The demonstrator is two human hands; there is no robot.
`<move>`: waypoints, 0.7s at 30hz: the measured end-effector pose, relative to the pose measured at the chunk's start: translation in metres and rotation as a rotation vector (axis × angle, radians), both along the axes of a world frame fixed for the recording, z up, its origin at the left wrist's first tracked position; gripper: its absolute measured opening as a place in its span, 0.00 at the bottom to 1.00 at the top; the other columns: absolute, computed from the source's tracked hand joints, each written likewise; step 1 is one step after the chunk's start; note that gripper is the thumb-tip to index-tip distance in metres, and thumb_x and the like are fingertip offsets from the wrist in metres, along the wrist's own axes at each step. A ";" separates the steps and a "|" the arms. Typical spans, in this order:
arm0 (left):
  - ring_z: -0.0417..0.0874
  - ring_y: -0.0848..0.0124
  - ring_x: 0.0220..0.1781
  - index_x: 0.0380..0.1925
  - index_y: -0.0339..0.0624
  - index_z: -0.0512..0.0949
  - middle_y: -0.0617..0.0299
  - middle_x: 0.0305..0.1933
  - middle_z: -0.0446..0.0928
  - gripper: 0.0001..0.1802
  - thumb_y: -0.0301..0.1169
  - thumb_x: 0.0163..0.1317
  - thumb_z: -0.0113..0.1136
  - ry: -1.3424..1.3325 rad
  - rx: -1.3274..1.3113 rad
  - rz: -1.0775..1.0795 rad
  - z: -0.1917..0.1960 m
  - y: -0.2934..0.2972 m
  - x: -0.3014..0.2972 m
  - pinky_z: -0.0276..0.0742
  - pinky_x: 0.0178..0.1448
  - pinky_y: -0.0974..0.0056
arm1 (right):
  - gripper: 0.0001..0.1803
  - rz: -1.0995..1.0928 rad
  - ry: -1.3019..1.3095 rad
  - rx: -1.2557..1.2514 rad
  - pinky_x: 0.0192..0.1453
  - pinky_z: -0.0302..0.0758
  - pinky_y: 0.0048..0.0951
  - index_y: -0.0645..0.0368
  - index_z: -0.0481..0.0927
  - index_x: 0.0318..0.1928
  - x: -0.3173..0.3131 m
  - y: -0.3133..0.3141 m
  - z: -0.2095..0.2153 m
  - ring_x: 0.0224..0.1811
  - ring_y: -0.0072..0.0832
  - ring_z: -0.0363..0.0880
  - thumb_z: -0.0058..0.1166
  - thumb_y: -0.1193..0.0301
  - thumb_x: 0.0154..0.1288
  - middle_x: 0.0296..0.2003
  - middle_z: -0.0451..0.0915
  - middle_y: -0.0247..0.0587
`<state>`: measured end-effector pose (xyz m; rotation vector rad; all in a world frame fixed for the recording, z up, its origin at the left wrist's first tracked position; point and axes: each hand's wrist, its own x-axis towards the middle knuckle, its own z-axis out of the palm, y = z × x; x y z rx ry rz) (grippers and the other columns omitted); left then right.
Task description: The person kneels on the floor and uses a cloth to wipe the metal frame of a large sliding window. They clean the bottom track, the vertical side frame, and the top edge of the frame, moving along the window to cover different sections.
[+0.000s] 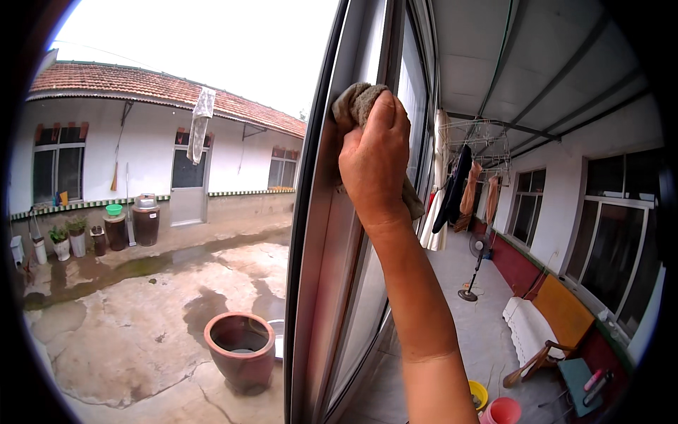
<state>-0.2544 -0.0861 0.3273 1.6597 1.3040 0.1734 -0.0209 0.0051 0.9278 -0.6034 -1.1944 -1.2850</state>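
Observation:
My right hand reaches up from the lower edge with the arm stretched out. Its fingers are closed round a grey-brown cleaning rag, which is bunched up and pressed against a metal window frame. A loose end of the rag hangs down beside my wrist. The upright frame runs from top to bottom through the middle of the view, with a glass pane along its right side. My left hand is out of view.
Left of the frame lies a courtyard with a large clay pot. To the right, a covered porch holds hanging clothes, a standing fan and a wooden bench. Below my arm stand a pink bucket and a yellow bucket.

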 end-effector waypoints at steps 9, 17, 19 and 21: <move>0.83 0.51 0.51 0.48 0.42 0.79 0.46 0.43 0.83 0.19 0.45 0.69 0.58 -0.012 -0.033 0.063 -0.006 0.006 -0.005 0.76 0.55 0.54 | 0.11 -0.097 0.106 0.103 0.53 0.78 0.46 0.67 0.75 0.41 -0.003 0.022 0.135 0.47 0.52 0.79 0.55 0.77 0.56 0.46 0.77 0.60; 0.83 0.51 0.51 0.48 0.42 0.79 0.46 0.43 0.83 0.19 0.45 0.69 0.58 -0.013 -0.068 0.117 -0.010 0.000 -0.008 0.76 0.56 0.54 | 0.14 -0.085 0.167 0.129 0.58 0.79 0.45 0.67 0.77 0.48 -0.007 0.028 0.220 0.52 0.53 0.81 0.50 0.74 0.63 0.48 0.80 0.62; 0.83 0.51 0.51 0.48 0.42 0.79 0.46 0.43 0.83 0.19 0.45 0.69 0.59 -0.010 -0.074 0.136 -0.011 -0.005 -0.012 0.76 0.56 0.54 | 0.14 -0.075 0.179 0.088 0.58 0.79 0.45 0.67 0.77 0.48 -0.009 0.030 0.228 0.52 0.52 0.81 0.50 0.74 0.64 0.49 0.80 0.61; 0.83 0.51 0.51 0.48 0.42 0.79 0.46 0.42 0.83 0.19 0.45 0.69 0.59 -0.002 -0.080 0.156 -0.014 -0.013 -0.014 0.76 0.56 0.54 | 0.15 -0.042 0.160 0.050 0.59 0.78 0.44 0.66 0.77 0.50 -0.014 0.019 0.222 0.53 0.51 0.80 0.49 0.74 0.64 0.52 0.79 0.59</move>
